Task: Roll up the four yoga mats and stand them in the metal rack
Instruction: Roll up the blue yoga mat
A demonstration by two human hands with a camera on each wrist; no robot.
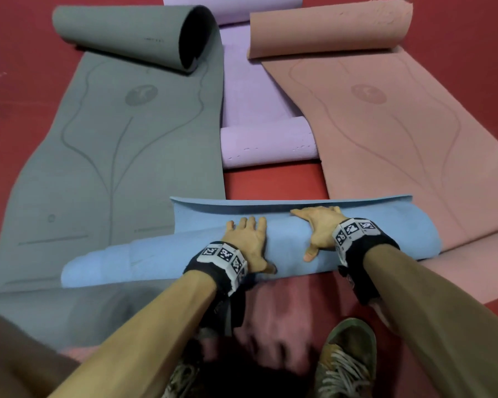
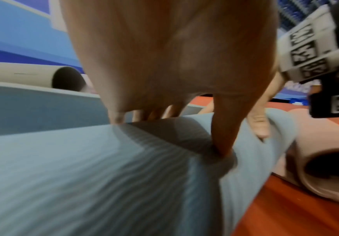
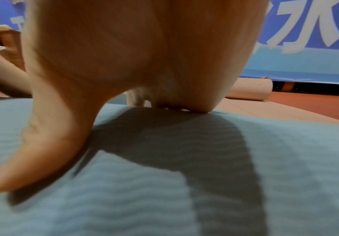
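A light blue yoga mat [image 1: 156, 259] lies rolled across the floor just in front of me, its free end [image 1: 270, 202] sticking up along the far side. My left hand [image 1: 246, 239] presses flat on top of the roll, fingers spread. My right hand [image 1: 318, 225] lies over the roll's crest beside it, with its thumb pointing back toward me and its fingertips at the crease by the free end. In the wrist views the left hand [image 2: 164, 63] and right hand [image 3: 124, 55] both bear down on the ribbed blue mat [image 3: 164, 183]. No metal rack is in view.
A grey mat [image 1: 112, 168], a purple mat [image 1: 256, 110] and a pink mat [image 1: 385, 139] lie mostly unrolled on the red floor [image 1: 270, 182], with curled ends. The blue roll overlaps the grey and pink mats. My shoe [image 1: 345, 357] is below. A blue banner wall [image 3: 306, 47] stands behind.
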